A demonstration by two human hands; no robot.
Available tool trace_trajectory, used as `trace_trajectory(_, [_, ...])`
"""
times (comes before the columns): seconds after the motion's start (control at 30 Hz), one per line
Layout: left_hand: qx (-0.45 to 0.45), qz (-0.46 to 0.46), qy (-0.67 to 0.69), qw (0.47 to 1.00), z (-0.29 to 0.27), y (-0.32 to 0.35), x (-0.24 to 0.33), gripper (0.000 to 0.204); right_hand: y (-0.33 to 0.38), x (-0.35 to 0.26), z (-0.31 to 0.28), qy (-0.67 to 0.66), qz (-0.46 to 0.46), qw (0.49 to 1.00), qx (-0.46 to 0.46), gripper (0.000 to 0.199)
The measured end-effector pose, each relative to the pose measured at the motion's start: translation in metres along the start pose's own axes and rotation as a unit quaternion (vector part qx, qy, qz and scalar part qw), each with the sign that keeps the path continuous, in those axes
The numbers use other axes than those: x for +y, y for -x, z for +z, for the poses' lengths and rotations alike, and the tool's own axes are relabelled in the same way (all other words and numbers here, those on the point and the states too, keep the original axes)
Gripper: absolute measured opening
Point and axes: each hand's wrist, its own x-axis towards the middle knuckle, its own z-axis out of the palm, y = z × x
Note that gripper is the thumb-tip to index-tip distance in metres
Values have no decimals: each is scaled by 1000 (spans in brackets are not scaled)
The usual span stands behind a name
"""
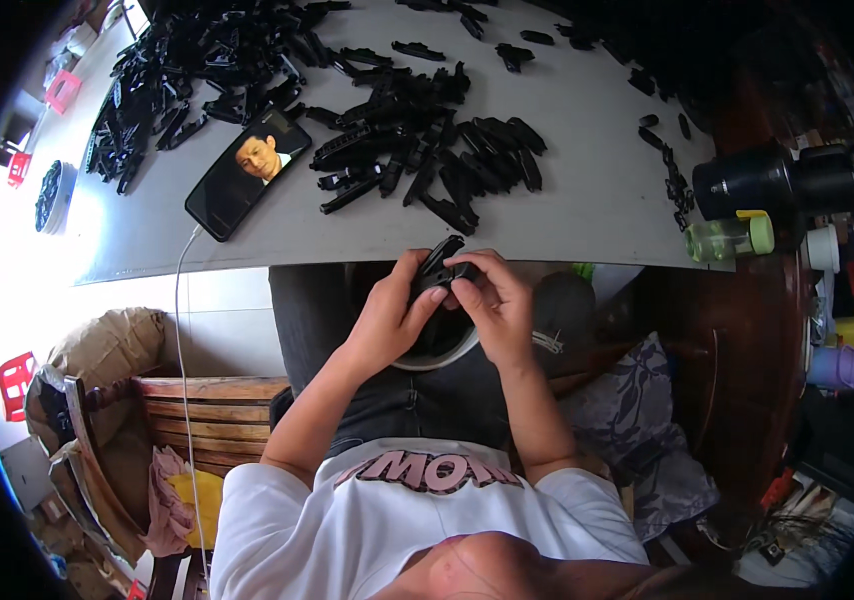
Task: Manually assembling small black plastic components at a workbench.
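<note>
Both my hands meet over my lap, just below the grey table's front edge (347, 262). My left hand (392, 310) and my right hand (492, 305) together grip a small black plastic part (442, 262) between their fingers. Under the hands a round bowl with a white rim (437, 355) rests on my lap. On the table above, a heap of similar black plastic parts (427, 140) lies spread out, and a bigger heap (197, 70) sits at the far left.
A phone (247, 172) with a lit screen lies on the table, its white cable (182, 330) hanging down. A green-capped bottle (732, 238) and a black jug (772, 180) stand at the right. A wooden chair (197, 415) and bags (97, 350) stand at my left.
</note>
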Motion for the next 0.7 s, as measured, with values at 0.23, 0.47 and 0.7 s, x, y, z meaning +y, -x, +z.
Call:
trace_trajectory(0.23, [-79,-47,56,994,1,4,4,33,8,11,6,13,-79,991,111,42])
trace_trajectory(0.47, [-73,63,-136,986,10,-4,-7,34,10,32,-11,-214,58,973,67,28])
trace_trajectory(0.7, [47,113,-424,898,0,-48,-7,34,-76,35,-78,364,-132,891,236,17])
